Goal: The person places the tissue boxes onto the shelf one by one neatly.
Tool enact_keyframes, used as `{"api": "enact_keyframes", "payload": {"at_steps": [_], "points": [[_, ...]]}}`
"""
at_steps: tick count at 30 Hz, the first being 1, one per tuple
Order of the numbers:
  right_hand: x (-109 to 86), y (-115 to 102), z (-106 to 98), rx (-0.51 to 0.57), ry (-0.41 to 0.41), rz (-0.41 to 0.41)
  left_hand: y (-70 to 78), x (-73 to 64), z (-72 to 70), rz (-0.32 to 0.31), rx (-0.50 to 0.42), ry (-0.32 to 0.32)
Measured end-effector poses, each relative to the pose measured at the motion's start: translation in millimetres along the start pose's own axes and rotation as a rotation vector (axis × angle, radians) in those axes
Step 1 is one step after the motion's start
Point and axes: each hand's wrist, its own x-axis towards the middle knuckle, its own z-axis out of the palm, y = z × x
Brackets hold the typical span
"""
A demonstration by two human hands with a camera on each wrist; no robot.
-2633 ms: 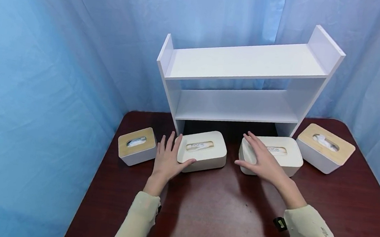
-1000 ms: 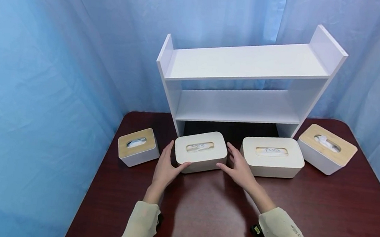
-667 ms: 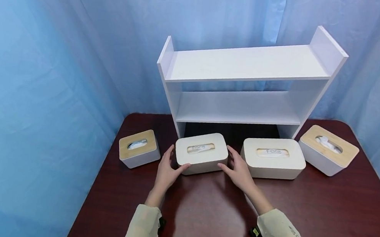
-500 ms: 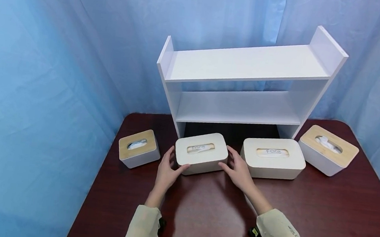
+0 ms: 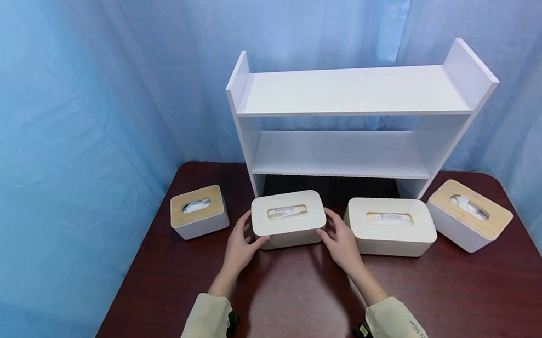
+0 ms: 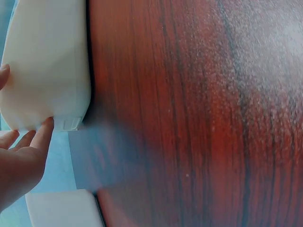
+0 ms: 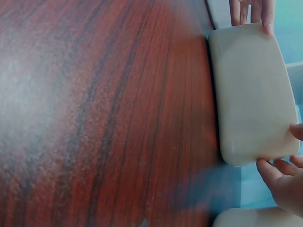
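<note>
Both hands hold a cream tissue box (image 5: 288, 212) by its two ends, in front of the shelf's left half. The left hand (image 5: 239, 248) has its fingers along the left end and its thumb at the front corner. At the other end, the right hand (image 5: 342, 247) has its fingers behind the corner and its thumb on the front face. The left wrist view shows the fingertips (image 6: 46, 124) pressed to the box end. "Face" is written on the tissue packet inside the oval slot. A dark seam runs under the box against the dark red table (image 5: 301, 310).
A second cream tissue box (image 5: 391, 225) stands just right of the right hand. Wood-topped tissue boxes stand at the far left (image 5: 199, 211) and far right (image 5: 469, 214). Behind them rises a white two-tier shelf (image 5: 353, 92), backed by a blue curtain (image 5: 316, 19).
The right hand has moved left from the right cream box to the other cream box's right end. The left hand has slid down against its left end, and both thumbs have closed in.
</note>
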Motion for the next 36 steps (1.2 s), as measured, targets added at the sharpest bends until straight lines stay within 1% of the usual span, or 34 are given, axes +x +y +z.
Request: {"api": "enact_keyframes", "payload": {"at_steps": [5, 14, 21, 27, 34, 36], "points": [[-0.7, 0, 1, -0.003, 0.026, -0.004, 1.3, -0.3, 0.2, 0.002, 0.000, 0.000], [-3.6, -3, 1, -0.003, 0.047, -0.002, 2.4, 0.2, -0.1, 0.012, 0.005, -0.001], [-8.7, -7, -1, 0.014, 0.065, -0.020, 5.4, -2.7, -2.7, 0.021, 0.000, 0.006], [-13.0, -14, -5, 0.015, 0.086, -0.036, 12.5, -5.2, -6.9, 0.033, -0.008, 0.000], [-18.4, -24, -11, 0.014, 0.125, -0.074, 21.9, -6.6, -11.2, 0.017, -0.033, 0.001], [-19.6, -27, -13, 0.019, 0.139, -0.086, 24.5, -7.4, -12.4, 0.034, -0.037, 0.007]]}}
